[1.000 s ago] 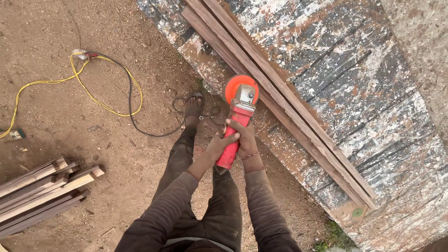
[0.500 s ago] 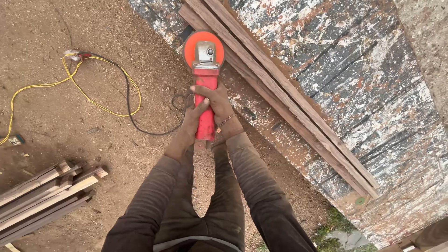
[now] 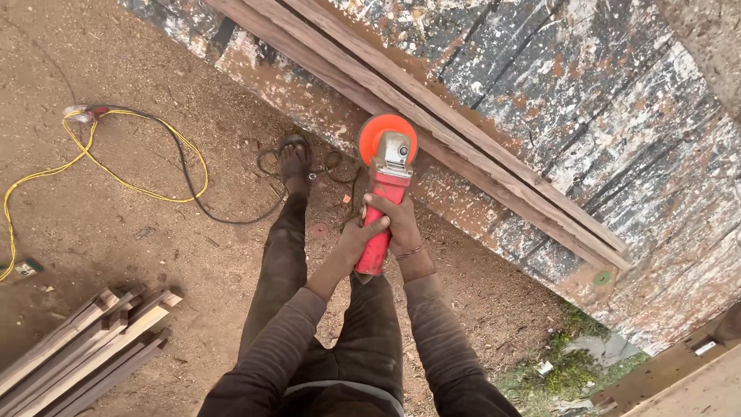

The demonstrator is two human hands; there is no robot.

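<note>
I hold a red angle grinder (image 3: pixel 384 202) with an orange disc guard (image 3: pixel 373 133) out in front of me. My left hand (image 3: pixel 357 236) wraps its rear body from the left. My right hand (image 3: pixel 396 219) grips the body from the right, a thin band on the wrist. The disc end points at a long wooden plank (image 3: pixel 463 147) lying along the edge of a stained, paint-spattered work surface (image 3: pixel 587 100). The disc sits just short of the plank's near edge. My legs and one sandalled foot (image 3: pixel 296 161) stand on the dirt below.
A yellow cable (image 3: pixel 100 166) and a black cable (image 3: pixel 201 189) loop over the dirt floor at left. A stack of wooden battens (image 3: pixel 85 347) lies at lower left. Grass and scraps (image 3: pixel 571 371) sit at lower right beside another board edge (image 3: pixel 687 386).
The grinder swung left and away from me, then came back right, nearer the plank. Both hands stayed on it; the view shifted with my head.
</note>
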